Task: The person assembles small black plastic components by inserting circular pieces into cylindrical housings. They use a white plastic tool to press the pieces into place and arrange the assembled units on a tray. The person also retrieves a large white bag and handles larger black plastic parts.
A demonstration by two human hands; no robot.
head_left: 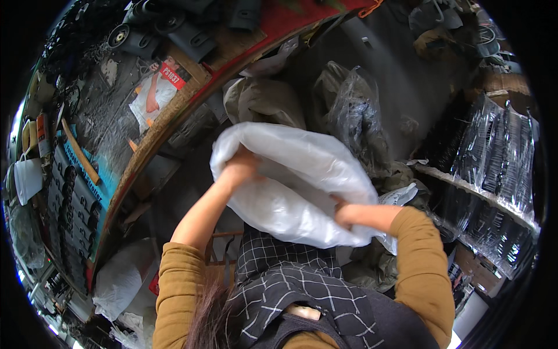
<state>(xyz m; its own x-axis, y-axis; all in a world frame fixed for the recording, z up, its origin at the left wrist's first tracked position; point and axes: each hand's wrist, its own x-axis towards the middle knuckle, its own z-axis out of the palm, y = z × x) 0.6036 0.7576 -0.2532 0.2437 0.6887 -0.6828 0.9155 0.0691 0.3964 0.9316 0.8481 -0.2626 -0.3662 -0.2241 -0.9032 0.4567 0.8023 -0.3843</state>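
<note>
A large white translucent plastic bag [290, 232] spreads in front of my body, its wide mouth facing up. My left hand [243, 166] reaches into the mouth at the left end; its fingers are blurred and partly hidden by the bag. At the right end my right hand [346, 213] is closed on the bag's near edge, thumb showing and the other fingers mostly out of sight. The inside of the bag between my hands looks whitish, and I see no contents in it.
A curved-edged workbench [116, 192] at the left bears dark plastic parts [136, 42] and a wooden-handled tool [80, 152]. Filled sacks [264, 102] and a clear bag of dark items [354, 110] stand beyond. Wrapped black parts [494, 154] are stacked on the right.
</note>
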